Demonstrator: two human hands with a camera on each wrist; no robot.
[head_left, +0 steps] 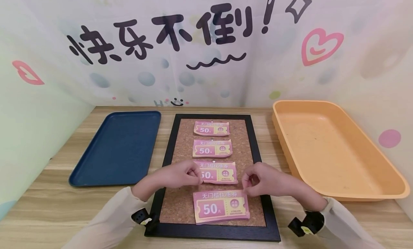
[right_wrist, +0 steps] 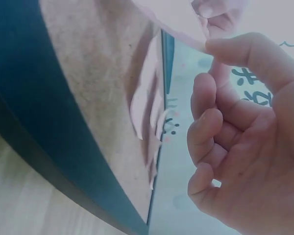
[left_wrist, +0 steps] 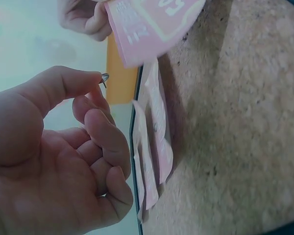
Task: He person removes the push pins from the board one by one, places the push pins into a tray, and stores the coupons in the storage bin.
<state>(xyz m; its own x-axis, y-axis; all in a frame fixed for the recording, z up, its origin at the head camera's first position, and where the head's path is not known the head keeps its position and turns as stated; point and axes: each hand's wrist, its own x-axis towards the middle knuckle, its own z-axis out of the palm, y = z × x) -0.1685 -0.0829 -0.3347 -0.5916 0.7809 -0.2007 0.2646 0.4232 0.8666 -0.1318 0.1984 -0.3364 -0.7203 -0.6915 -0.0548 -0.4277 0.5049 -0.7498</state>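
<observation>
A black-framed cork board lies on the table, with several pink and yellow coupons marked 50 in a column on it. My right hand pinches the upper right corner of the nearest coupon, which in the left wrist view hangs raised off the cork. Between thumb and forefinger, my left hand holds a small metal thumbtack above the board. That hand partly covers the left end of the third coupon. Farther up are the second coupon and the top coupon, each with a small tack at its upper edge.
To the left of the board lies a dark blue tray. An orange-yellow plastic bin with raised walls stands on the right. Behind the wooden table hangs a printed cloth with large dark characters.
</observation>
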